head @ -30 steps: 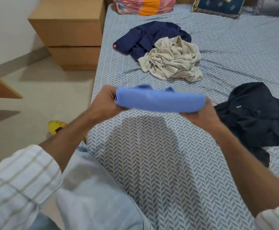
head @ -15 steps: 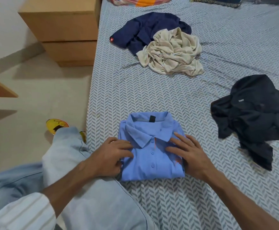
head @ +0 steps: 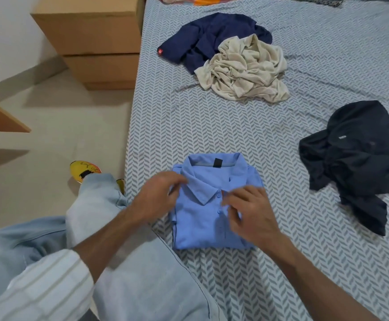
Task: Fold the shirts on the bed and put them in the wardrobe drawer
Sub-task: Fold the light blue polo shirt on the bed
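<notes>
Across the patterned bed sheet point(head: 212, 126) the folded blue shirt point(head: 202, 223) lies collar-away directly beneath both hands, left hand point(head: 158, 195) and right hand point(head: 251, 216) loosely curled, gripping nothing clearly.

Bright even light, soft shadows, blurred hands, wide-angle bowing

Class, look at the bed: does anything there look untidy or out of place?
Yes. Three shirts lie crumpled, unfolded: a navy shirt partly under a cream shirt, and a black shirt at the right. Only the blue shirt is neatly folded.
</notes>
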`<action>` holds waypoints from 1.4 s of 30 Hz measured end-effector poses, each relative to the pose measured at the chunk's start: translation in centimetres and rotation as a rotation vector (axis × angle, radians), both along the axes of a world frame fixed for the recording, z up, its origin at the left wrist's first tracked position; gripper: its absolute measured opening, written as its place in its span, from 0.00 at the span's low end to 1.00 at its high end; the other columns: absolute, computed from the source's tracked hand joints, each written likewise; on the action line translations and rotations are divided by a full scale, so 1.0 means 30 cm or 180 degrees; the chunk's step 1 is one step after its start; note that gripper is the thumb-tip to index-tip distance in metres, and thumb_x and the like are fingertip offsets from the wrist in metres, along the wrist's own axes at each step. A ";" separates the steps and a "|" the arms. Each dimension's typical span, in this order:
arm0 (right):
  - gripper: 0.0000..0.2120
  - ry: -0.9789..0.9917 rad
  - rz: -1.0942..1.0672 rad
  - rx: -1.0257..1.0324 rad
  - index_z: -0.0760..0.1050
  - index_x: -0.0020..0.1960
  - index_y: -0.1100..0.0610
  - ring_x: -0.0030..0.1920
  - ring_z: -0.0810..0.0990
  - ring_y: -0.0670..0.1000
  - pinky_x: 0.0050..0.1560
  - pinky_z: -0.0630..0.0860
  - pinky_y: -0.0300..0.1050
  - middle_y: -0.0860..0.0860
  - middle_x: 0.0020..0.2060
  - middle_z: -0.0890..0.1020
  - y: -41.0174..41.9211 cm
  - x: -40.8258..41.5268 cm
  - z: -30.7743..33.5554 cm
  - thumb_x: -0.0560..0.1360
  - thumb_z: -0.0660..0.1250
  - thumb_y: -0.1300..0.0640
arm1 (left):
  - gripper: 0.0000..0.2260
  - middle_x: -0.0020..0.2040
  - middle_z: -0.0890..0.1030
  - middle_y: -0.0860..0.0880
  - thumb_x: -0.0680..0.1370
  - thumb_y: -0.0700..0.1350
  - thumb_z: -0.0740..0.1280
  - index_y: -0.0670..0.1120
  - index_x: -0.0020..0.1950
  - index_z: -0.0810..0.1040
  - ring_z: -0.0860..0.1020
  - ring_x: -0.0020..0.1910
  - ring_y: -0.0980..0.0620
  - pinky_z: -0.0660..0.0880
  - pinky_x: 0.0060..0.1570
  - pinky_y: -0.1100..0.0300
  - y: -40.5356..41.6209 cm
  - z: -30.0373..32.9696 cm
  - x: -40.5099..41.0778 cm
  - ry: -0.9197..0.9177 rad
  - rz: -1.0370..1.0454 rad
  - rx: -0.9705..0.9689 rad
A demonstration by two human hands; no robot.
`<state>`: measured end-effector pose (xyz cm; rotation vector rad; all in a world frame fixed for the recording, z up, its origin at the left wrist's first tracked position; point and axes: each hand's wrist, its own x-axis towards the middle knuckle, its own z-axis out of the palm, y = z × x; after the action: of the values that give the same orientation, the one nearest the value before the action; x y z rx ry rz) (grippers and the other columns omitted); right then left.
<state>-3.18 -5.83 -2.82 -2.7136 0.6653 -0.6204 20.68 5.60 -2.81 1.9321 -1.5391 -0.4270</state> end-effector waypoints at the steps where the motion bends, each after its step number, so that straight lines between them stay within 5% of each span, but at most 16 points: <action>1: 0.08 0.0049 -0.0113 -0.0006 0.82 0.44 0.52 0.41 0.78 0.52 0.41 0.67 0.49 0.46 0.41 0.83 -0.007 0.060 0.010 0.71 0.67 0.62 | 0.13 0.49 0.84 0.47 0.75 0.37 0.63 0.44 0.54 0.84 0.76 0.47 0.55 0.73 0.50 0.62 -0.039 0.012 0.016 -0.0008 0.0123 -0.0036; 6: 0.04 0.1058 -0.0692 0.0276 0.79 0.43 0.50 0.47 0.75 0.55 0.44 0.59 0.50 0.46 0.36 0.77 -0.021 0.288 0.060 0.75 0.68 0.51 | 0.23 0.52 0.82 0.47 0.69 0.30 0.61 0.42 0.61 0.81 0.77 0.46 0.50 0.66 0.47 0.71 -0.200 0.091 0.088 -0.0046 -0.0175 0.0470; 9: 0.06 0.1558 -0.0728 0.0493 0.77 0.47 0.50 0.53 0.71 0.55 0.47 0.57 0.50 0.46 0.38 0.72 -0.004 0.305 0.057 0.79 0.63 0.50 | 0.24 0.60 0.82 0.45 0.72 0.29 0.63 0.43 0.66 0.79 0.78 0.57 0.46 0.69 0.52 0.62 -0.276 0.101 0.104 -0.0618 -0.0941 0.1112; 12: 0.06 0.1390 -0.0798 0.0436 0.75 0.43 0.51 0.47 0.73 0.55 0.44 0.58 0.50 0.47 0.36 0.76 0.031 0.273 0.029 0.75 0.70 0.52 | 0.21 0.55 0.80 0.46 0.75 0.31 0.63 0.46 0.65 0.80 0.78 0.53 0.46 0.71 0.48 0.58 -0.308 0.080 0.112 -0.1140 -0.1381 0.1596; 16: 0.14 0.1046 -0.0810 0.0304 0.76 0.36 0.49 0.35 0.74 0.52 0.37 0.58 0.48 0.45 0.28 0.75 0.062 0.218 -0.027 0.60 0.82 0.53 | 0.14 0.49 0.79 0.46 0.76 0.31 0.64 0.42 0.56 0.83 0.74 0.45 0.51 0.66 0.44 0.61 -0.309 0.071 0.119 -0.1025 -0.1309 0.1384; 21: 0.16 0.0862 -0.1075 0.0963 0.79 0.54 0.47 0.52 0.74 0.52 0.47 0.59 0.49 0.44 0.43 0.81 0.013 0.263 0.021 0.75 0.65 0.36 | 0.11 0.49 0.81 0.44 0.76 0.32 0.64 0.40 0.54 0.83 0.72 0.44 0.54 0.64 0.45 0.64 -0.278 0.063 0.125 -0.0559 -0.0977 0.0940; 23: 0.14 0.0840 -0.1157 0.1217 0.79 0.52 0.45 0.54 0.75 0.52 0.48 0.59 0.49 0.44 0.42 0.81 -0.025 0.313 0.033 0.78 0.61 0.38 | 0.11 0.47 0.81 0.45 0.75 0.32 0.64 0.40 0.53 0.83 0.74 0.43 0.51 0.66 0.45 0.62 -0.271 0.064 0.123 -0.0491 -0.0955 0.0875; 27: 0.16 0.1224 -0.1129 0.1492 0.77 0.38 0.47 0.45 0.74 0.51 0.43 0.58 0.49 0.46 0.30 0.75 -0.081 0.383 0.043 0.81 0.59 0.43 | 0.11 0.45 0.81 0.45 0.75 0.32 0.65 0.41 0.52 0.84 0.75 0.42 0.51 0.65 0.41 0.68 -0.271 0.071 0.120 -0.0475 -0.0916 0.0868; 31: 0.14 0.1382 -0.1145 0.1281 0.79 0.38 0.51 0.42 0.72 0.49 0.42 0.57 0.48 0.46 0.29 0.75 -0.058 0.343 0.043 0.78 0.62 0.46 | 0.11 0.48 0.81 0.45 0.76 0.32 0.65 0.41 0.53 0.84 0.77 0.45 0.49 0.64 0.41 0.65 -0.271 0.074 0.129 -0.0583 -0.0909 0.0986; 39: 0.04 0.1046 -0.1085 0.1188 0.80 0.51 0.41 0.58 0.69 0.48 0.49 0.55 0.49 0.41 0.39 0.80 -0.022 0.159 0.053 0.77 0.68 0.49 | 0.12 0.50 0.83 0.43 0.76 0.31 0.65 0.40 0.54 0.83 0.79 0.49 0.45 0.66 0.46 0.62 -0.257 0.070 0.126 -0.0524 -0.0786 0.0924; 42: 0.07 0.0922 -0.0921 0.1180 0.81 0.51 0.41 0.61 0.72 0.50 0.54 0.62 0.52 0.40 0.47 0.82 -0.067 0.127 0.066 0.77 0.69 0.52 | 0.14 0.51 0.82 0.46 0.75 0.33 0.66 0.43 0.57 0.84 0.74 0.50 0.48 0.69 0.50 0.58 -0.252 0.072 0.113 -0.0641 -0.0777 0.0973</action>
<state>0.63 -7.85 -0.84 -2.3937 1.1339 -0.1369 24.06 -1.96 -0.65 2.0724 -1.9466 -0.6180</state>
